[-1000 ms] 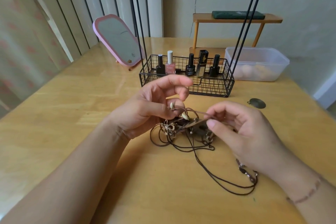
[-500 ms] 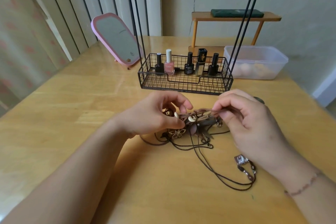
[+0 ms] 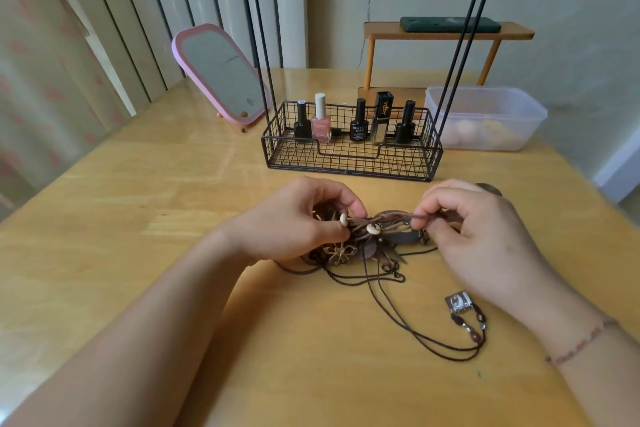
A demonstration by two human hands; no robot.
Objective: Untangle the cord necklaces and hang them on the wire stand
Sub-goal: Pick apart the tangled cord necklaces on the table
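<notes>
Two hands: left hand (image 3: 298, 218), right hand (image 3: 478, 236) pinch cord necklaces (image 3: 377, 239) tangle.

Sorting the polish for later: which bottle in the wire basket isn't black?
The pink bottle with the white cap, second from the left in the wire basket; the others are dark.

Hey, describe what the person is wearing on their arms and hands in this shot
Both forearms are bare, with no sleeves in view. The right wrist carries a thin bracelet of small reddish-brown beads on a fine strand. The left hand and right hand show no rings, gloves or watch.
</notes>
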